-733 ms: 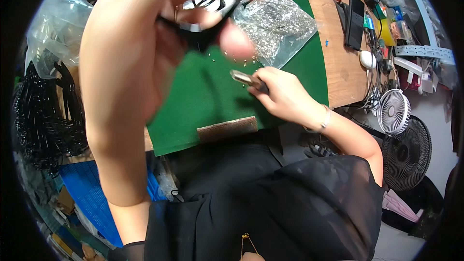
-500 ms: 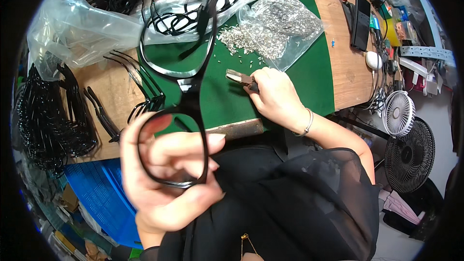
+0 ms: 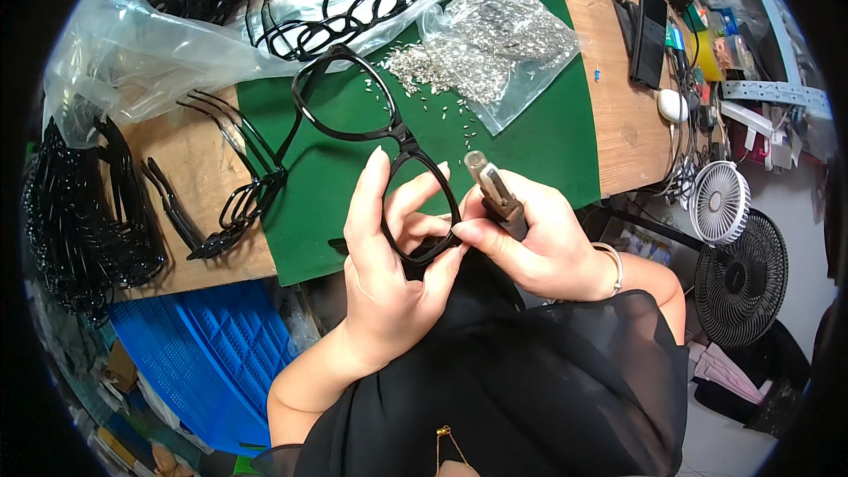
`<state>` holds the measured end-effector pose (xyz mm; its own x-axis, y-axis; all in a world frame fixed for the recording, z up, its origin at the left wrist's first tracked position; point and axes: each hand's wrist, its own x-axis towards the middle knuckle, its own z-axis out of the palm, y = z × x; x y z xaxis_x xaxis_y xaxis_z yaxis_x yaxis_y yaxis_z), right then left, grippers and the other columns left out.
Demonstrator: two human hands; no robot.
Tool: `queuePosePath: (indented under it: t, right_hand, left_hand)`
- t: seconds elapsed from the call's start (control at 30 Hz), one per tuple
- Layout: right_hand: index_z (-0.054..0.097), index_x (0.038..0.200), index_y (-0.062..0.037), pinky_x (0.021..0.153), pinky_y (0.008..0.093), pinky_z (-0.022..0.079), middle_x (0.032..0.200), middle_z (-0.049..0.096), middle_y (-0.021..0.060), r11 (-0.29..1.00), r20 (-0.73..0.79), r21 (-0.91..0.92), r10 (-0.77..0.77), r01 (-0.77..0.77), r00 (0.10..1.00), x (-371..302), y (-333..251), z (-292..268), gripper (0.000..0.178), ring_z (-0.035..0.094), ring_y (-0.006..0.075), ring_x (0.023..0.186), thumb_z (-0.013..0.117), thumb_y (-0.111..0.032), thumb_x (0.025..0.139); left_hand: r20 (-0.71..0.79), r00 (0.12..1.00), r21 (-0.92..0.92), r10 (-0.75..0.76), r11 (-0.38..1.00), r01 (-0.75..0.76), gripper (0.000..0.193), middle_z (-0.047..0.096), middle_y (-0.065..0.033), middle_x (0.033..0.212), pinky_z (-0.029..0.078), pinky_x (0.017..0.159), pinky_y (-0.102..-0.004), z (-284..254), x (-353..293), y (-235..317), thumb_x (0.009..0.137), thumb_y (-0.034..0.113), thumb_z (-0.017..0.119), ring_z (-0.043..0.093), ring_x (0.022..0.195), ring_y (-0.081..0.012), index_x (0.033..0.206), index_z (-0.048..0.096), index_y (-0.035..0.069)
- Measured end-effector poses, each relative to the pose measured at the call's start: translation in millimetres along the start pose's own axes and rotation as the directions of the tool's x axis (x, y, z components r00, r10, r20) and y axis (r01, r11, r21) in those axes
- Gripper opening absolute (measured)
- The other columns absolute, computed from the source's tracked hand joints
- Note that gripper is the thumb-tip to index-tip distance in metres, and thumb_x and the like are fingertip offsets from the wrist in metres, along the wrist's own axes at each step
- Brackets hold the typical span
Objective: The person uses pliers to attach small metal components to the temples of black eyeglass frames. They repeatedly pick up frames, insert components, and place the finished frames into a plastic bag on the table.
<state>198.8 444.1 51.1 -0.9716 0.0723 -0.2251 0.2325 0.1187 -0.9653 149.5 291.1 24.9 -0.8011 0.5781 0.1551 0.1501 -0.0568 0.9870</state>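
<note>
Your left hand [image 3: 389,274] grips a glossy black plastic spectacle frame [image 3: 380,137], smooth and shiny along its rims. Your right hand [image 3: 530,243] holds a small tool [image 3: 496,194] with a dull brownish metal body and a brighter metal tip. Beneath lies a matt green mat [image 3: 530,137], felt-like, on a bare, rough wooden bench [image 3: 632,115]. The small parts [image 3: 433,71] strewn on the mat glint like bright metal, and more fill a clear, crinkled plastic bag [image 3: 503,40]. The blue crate [image 3: 208,344] looks like ribbed plastic.
</note>
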Motion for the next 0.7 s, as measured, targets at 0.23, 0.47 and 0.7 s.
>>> queuePosePath:
  t: [0.23,0.47,0.7]
  right_hand:
    - [0.049,0.083,-0.0034,0.058,0.0195,0.037,0.068,0.046,-0.0024,0.930,0.058,0.297,0.208,-0.216,0.976,4,-3,2,0.019,0.041,0.0034,0.066,0.063,-0.017,0.082]
    - [0.050,0.082,-0.0013,0.062,0.0223,0.039,0.072,0.049,0.0012,0.976,0.191,0.153,0.126,-0.156,0.973,10,-7,-2,0.021,0.044,0.0070,0.068,0.062,-0.019,0.082]
    - [0.052,0.095,0.0017,0.070,0.0246,0.043,0.082,0.055,0.0046,0.951,0.226,0.243,0.136,-0.191,0.964,9,-15,1,0.022,0.051,0.0089,0.076,0.061,-0.014,0.082]
  left_hand:
    - [0.024,0.999,0.021,-0.040,0.999,0.039,0.086,0.045,-0.0208,0.120,0.050,0.079,-0.0269,2,2,2,0.068,-0.013,0.062,0.059,0.091,-0.0205,0.133,0.008,-0.002]
    - [0.076,0.993,-0.135,-0.086,0.986,0.096,0.086,0.045,-0.0155,0.119,0.048,0.086,-0.0300,-9,3,9,0.071,-0.011,0.060,0.050,0.100,-0.0184,0.135,0.005,0.005]
    - [0.055,0.996,-0.215,-0.067,0.973,0.077,0.085,0.045,-0.0183,0.121,0.048,0.087,-0.0325,-16,1,8,0.071,-0.012,0.060,0.051,0.103,-0.0208,0.135,0.005,0.005]
